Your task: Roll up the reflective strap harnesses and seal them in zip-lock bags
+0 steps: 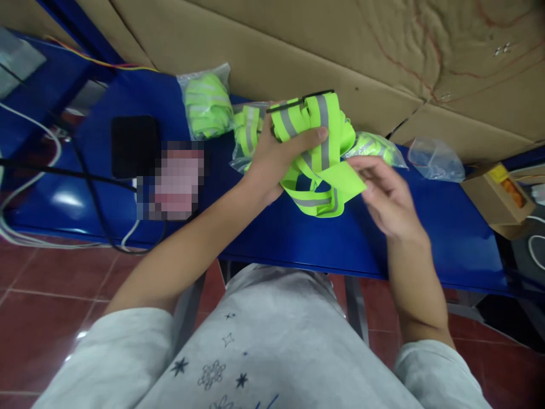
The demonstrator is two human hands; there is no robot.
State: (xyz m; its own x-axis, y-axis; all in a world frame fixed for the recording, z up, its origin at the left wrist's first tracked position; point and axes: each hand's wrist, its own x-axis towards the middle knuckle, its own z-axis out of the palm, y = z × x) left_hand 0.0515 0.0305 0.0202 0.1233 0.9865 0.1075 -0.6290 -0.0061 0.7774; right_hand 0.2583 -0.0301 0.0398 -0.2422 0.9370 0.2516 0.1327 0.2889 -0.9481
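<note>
My left hand [275,156] is closed around a folded neon-green reflective vest [317,147] with grey stripes, held just above the blue table [447,227]. The thumb presses across the top of the bundle. My right hand [385,196] pinches a loose green flap of the same vest at its lower right side. A looped strap hangs down from the bundle toward the table.
Clear bags with folded green vests [207,105] lie behind my hands, and an empty clear bag [436,160] sits to the right. A black pad [134,145] and cables [85,176] lie at the left. A cardboard wall [340,51] backs the table; a small box [498,196] stands far right.
</note>
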